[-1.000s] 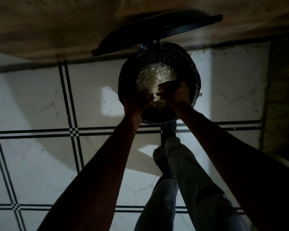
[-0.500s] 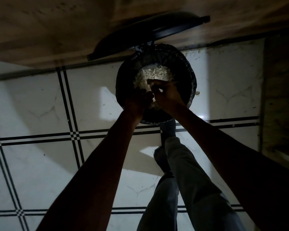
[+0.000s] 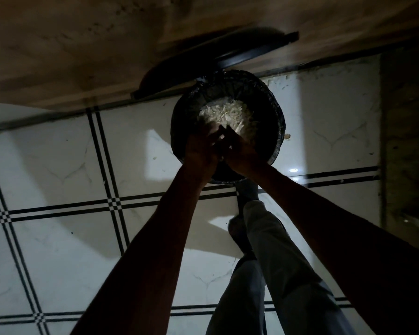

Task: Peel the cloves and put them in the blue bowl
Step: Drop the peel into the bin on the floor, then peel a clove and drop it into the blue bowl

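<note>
Here both hands, left hand [image 3: 200, 147] and right hand [image 3: 240, 151], meet over the bin [image 3: 275, 112] of papery peels [image 3: 228, 114]; their grip is unreadable in shadow. Such skins likely handle light, clingy.

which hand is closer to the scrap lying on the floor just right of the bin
Right. The right hand hangs over the bin on the side nearer the scrap; the left hand presses against it on the far side.

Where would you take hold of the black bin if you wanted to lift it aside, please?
Probably the black bin by its bare right rim, gripping down from above. The open top exposes that edge; both hands crowd the near rim, and the raised lid blocks the far side.
</note>
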